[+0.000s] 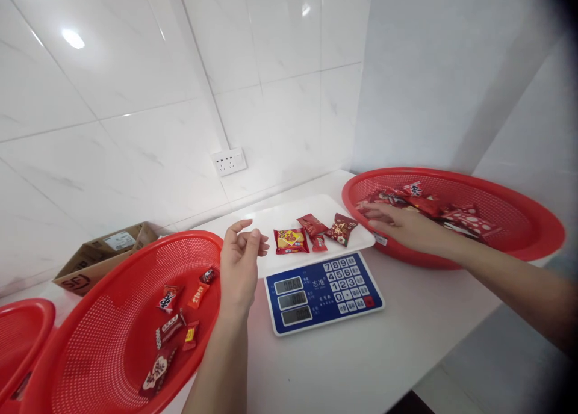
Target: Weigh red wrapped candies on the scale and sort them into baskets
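Observation:
My left hand (239, 260) is raised over the left edge of the white scale tray (266, 215), fingers curled but apart, holding nothing. On the tray lie a red and yellow packet (291, 240), two red packets and a brown-red packet (342, 228). Below them is the scale's blue panel (325, 290) with keys and three displays. My right hand (397, 224) reaches over the near left rim of the right red basket (537, 224), above wrapped snacks; its fingers are extended and nothing shows in them.
A red basket (90, 318) with several wrapped candies stands at the left. Another red basket (27, 324) is partly visible at the far left edge. Behind them sits an open cardboard box (108, 254). A tiled wall with a socket (229, 162) rises behind the table.

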{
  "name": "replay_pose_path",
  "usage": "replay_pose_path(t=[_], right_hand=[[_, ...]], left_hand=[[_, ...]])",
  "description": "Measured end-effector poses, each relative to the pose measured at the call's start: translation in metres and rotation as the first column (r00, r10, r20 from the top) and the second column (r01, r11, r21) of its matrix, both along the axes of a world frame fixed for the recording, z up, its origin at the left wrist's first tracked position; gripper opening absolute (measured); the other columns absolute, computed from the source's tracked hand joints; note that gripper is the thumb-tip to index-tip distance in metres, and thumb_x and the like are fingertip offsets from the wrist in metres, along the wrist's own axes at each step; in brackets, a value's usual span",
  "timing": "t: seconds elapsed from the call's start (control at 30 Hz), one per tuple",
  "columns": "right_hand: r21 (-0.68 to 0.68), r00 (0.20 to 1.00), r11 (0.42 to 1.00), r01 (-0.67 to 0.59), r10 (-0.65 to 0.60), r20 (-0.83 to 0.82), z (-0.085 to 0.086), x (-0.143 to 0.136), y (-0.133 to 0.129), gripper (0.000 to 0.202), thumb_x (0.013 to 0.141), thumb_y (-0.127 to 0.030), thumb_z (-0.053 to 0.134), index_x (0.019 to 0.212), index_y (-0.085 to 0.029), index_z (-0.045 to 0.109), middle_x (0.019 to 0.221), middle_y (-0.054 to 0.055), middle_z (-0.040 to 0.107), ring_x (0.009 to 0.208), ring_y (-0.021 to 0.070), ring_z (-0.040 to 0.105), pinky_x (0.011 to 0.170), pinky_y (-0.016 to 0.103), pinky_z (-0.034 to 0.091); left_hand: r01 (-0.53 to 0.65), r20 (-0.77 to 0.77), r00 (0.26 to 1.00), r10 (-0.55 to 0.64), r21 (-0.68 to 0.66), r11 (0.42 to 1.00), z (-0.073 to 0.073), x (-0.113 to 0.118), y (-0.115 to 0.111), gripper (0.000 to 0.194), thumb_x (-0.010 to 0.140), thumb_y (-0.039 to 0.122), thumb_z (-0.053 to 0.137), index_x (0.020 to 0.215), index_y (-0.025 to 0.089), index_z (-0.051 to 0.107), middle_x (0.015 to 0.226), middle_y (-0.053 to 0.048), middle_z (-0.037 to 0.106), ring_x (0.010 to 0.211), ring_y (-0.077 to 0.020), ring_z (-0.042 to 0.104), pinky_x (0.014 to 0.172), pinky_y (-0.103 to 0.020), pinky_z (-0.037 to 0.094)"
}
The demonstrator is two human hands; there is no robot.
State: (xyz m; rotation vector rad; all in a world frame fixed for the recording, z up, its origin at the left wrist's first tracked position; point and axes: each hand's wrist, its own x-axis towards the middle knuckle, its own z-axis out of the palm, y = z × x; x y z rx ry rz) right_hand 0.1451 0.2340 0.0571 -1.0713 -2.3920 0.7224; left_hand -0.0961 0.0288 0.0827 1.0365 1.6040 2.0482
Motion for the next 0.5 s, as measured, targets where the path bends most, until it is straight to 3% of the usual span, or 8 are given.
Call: replay_pose_path(t=[0.3,0.4,0.5], right_hand=[[0.060,0.996,0.998,-0.006,0.001,0.085,0.005,-0.003,-0.005,0.050,0.085,-0.034,0.042,0.132,-0.017,0.045,0.139,0.011,0.046,0.117,0.0283,0.053,0.100,0.045,0.040],[0.200,0.997,0.979,0.032,-0.045,0.064,0.003,0.001,-0.011,0.047,0.085,-0.036,0.041,0.129,-0.018,0.048,0.136,0.011,0.049,0.123,0.0310,0.046,0.100,0.050,0.038],[0.366,0.988,0.921,0.130,-0.089,-0.127,-0.010,0.009,-0.033,0.037,0.087,-0.036,0.039,0.120,-0.027,0.054,0.128,0.007,0.056,0.122,0.0316,0.046,0.101,0.051,0.037]], left_hand=[[0.024,0.002,1.000,-0.024,-0.018,1.000,0.001,0.002,0.001,0.030,0.079,0.037,0.061,0.103,0.020,0.053,0.071,0.002,0.062,0.063,-0.0106,0.058,0.063,-0.025,0.048],[0.046,-0.004,0.999,-0.047,-0.038,0.998,0.000,0.005,0.001,0.029,0.080,0.036,0.061,0.102,0.021,0.052,0.070,0.002,0.062,0.064,-0.0114,0.058,0.064,-0.025,0.047],[0.085,-0.039,0.995,-0.089,-0.079,0.993,-0.003,0.013,0.004,0.026,0.081,0.035,0.058,0.102,0.021,0.051,0.067,0.003,0.060,0.064,-0.0123,0.057,0.065,-0.026,0.046]])
